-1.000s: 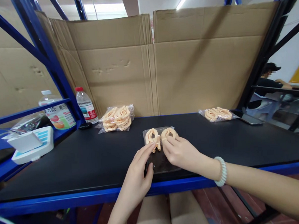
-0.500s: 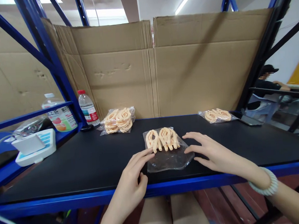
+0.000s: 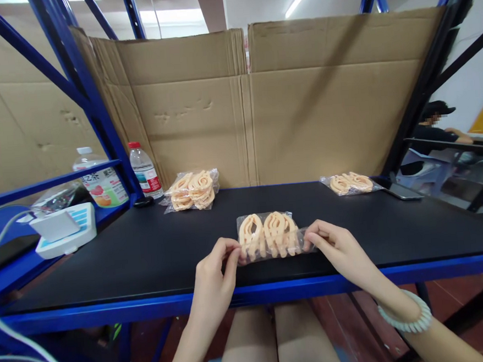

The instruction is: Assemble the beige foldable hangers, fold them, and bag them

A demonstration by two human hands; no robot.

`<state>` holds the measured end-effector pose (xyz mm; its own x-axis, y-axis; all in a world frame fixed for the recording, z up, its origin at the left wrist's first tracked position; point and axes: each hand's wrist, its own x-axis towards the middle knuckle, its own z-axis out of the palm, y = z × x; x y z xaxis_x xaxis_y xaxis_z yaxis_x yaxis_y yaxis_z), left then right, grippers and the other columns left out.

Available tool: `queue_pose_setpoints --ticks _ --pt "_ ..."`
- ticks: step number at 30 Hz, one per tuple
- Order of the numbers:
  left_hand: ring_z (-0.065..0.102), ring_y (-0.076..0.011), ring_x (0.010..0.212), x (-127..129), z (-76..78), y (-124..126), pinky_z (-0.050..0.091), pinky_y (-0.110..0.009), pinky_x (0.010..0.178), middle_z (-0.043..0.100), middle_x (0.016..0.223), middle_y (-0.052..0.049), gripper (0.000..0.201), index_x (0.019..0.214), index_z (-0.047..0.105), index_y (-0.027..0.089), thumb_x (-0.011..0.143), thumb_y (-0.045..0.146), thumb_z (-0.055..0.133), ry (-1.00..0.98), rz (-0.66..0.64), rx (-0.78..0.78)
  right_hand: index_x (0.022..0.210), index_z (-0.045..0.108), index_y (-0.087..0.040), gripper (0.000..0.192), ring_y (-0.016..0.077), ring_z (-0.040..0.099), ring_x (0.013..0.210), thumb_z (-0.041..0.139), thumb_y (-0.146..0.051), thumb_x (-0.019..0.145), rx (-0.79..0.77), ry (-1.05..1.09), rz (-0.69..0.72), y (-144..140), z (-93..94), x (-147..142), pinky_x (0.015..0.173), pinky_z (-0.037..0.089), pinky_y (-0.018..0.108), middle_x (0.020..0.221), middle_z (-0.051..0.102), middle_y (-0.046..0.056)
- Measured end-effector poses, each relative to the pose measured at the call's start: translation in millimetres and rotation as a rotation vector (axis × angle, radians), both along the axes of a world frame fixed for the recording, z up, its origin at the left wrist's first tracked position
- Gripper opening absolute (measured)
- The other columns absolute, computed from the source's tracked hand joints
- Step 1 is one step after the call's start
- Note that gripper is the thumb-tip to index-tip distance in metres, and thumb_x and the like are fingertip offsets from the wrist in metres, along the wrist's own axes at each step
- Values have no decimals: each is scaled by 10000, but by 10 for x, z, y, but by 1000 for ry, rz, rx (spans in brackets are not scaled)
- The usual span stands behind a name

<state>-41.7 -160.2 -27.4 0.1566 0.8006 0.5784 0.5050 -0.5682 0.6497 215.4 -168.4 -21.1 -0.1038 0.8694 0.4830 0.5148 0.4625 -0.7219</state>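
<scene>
A clear plastic bag lies on the black tabletop in front of me, with cream-coloured looped pieces side by side in it. The bag's near flap is folded up over their lower ends. My left hand pinches the bag's left corner between thumb and fingers. At the opposite corner, my right hand, with a pale coiled band on its wrist, pinches the plastic in the same way. What exactly the looped pieces are, I cannot tell.
A stacked pile of similar bagged pieces sits at the back left, near a red-capped water bottle. Another filled bag and a phone lie back right. A power strip is at the left. Cardboard stands behind; a person sits far right.
Both hands have closed on the bag's corners. The near flap, flat on the table before, is now folded up over the pieces.
</scene>
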Motion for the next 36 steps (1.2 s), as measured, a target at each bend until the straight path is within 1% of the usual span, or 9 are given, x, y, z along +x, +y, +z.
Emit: queue_pose_setpoints --ticks 5,8,10,14,18,21,25,31,36 --pt "571 -110 571 61 -54 -53 474 -230 597 601 791 2 96 872 571 198 894 199 477 83 164 123 938 503 -198 93 139 529 522 455 -276 921 67 -88 -145 -46 -121 -87 558 429 246 572 521 -54" --pt "554 -92 575 79 -107 -67 485 -243 604 564 967 -42 128 909 586 194 900 185 458 143 203 203 1144 426 -195 228 137 487 482 444 -247 923 114 -195 -178 -9 -224 -97 532 424 243 574 467 -77" --pt "560 -91 591 79 -142 -93 483 -235 581 540 1006 -55 140 904 587 194 913 183 448 170 213 223 1105 475 -207 177 147 521 554 418 -230 939 164 -279 -167 -1 -271 -92 578 446 257 642 506 -40" --pt "600 -135 726 57 -156 -151 499 -245 648 571 916 -54 156 889 573 191 939 172 427 235 136 248 887 572 -214 240 183 563 762 350 -193 973 226 -370 -47 -69 -281 -49 700 475 305 802 586 37" --pt "585 -204 810 6 -94 -172 519 -336 718 608 840 -60 68 885 584 182 889 244 555 361 52 314 1104 574 -232 193 206 561 918 498 -291 938 176 -430 52 -175 -270 59 810 501 338 972 586 66" --pt "574 -256 926 -59 -103 -208 536 -387 777 624 923 -88 226 976 594 171 796 277 679 436 8 345 1217 541 -249 355 220 556 986 594 -354 883 159 -507 68 -222 -310 149 870 503 357 1060 566 81" --pt "571 -241 1027 -155 -260 -287 535 -355 861 619 1090 -117 365 1195 542 153 839 181 618 465 9 406 1280 519 -273 428 217 560 1010 620 -321 867 217 -558 100 -251 -416 206 862 520 322 1094 559 83" --pt "594 -196 891 -211 -422 -303 530 -316 780 660 976 -93 286 1135 589 142 853 96 602 356 -22 533 1183 581 -259 294 175 595 864 544 -178 903 413 -429 114 -332 -509 151 760 528 253 932 597 53" --pt "572 -163 737 -188 -322 -288 499 -294 654 675 836 -63 239 994 627 143 824 -13 567 235 -101 632 939 634 -223 141 172 595 817 522 -152 892 544 -351 51 -438 -336 122 710 516 234 855 580 59"
